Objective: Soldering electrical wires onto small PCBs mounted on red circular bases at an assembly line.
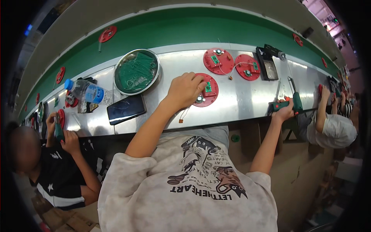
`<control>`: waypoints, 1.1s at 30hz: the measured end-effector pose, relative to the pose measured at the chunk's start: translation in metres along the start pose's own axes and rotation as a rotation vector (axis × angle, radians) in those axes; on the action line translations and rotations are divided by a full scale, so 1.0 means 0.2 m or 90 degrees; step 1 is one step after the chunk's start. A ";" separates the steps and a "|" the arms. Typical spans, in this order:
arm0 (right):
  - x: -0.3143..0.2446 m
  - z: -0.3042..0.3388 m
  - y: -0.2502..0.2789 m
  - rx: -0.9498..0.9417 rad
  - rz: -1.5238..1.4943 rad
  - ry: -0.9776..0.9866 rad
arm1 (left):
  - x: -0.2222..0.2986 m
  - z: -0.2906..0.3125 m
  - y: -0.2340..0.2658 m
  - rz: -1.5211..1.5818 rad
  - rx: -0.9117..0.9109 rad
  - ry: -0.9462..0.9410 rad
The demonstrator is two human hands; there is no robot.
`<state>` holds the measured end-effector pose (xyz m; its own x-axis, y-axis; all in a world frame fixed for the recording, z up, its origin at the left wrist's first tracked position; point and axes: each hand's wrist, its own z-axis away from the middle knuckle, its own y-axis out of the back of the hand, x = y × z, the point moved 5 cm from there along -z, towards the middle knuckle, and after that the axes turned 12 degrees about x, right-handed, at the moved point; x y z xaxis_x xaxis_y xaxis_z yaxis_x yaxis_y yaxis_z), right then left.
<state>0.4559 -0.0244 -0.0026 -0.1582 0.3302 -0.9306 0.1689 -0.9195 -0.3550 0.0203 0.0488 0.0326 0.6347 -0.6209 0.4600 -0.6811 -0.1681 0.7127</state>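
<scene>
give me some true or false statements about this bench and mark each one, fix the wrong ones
1. The person's left hand is over part of a red disc. True.
2. Neither hand holds a tool. False: the right hand holds a green handheld tool.
3. The dark phone lies to the right of the clear bottle. True.
4. The bottle's cap is red. False: the cap is blue.
5. A round metal bowl holds green pieces. True.

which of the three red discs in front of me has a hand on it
The red disc nearest your body: your left hand touches it, while the two discs farther back lie untouched.
</scene>
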 end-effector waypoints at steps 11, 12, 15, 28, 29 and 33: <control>0.03 -0.09 -0.05 0.036 0.037 0.034 | -0.01 -0.04 0.04 0.047 0.028 0.100; 0.09 -0.14 -0.02 0.007 0.022 -0.036 | -0.02 -0.06 0.03 0.070 0.049 0.101; 0.06 -0.11 -0.01 -0.023 0.008 -0.070 | 0.00 -0.07 0.04 0.127 0.081 0.127; 0.08 -0.16 0.04 0.001 0.016 -0.051 | -0.04 -0.11 0.31 0.051 0.102 0.096; 0.09 -0.19 0.05 -0.017 0.013 -0.040 | -0.08 -0.10 0.38 0.049 0.091 0.135; 0.10 -0.21 0.05 -0.045 0.043 -0.079 | -0.34 -0.09 0.62 -0.039 0.165 0.134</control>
<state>0.4954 -0.0177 -0.0281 -0.2627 0.2354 -0.9357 0.2501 -0.9200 -0.3017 -0.1007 0.0830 0.0991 0.7209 -0.4357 0.5389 -0.6918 -0.4063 0.5970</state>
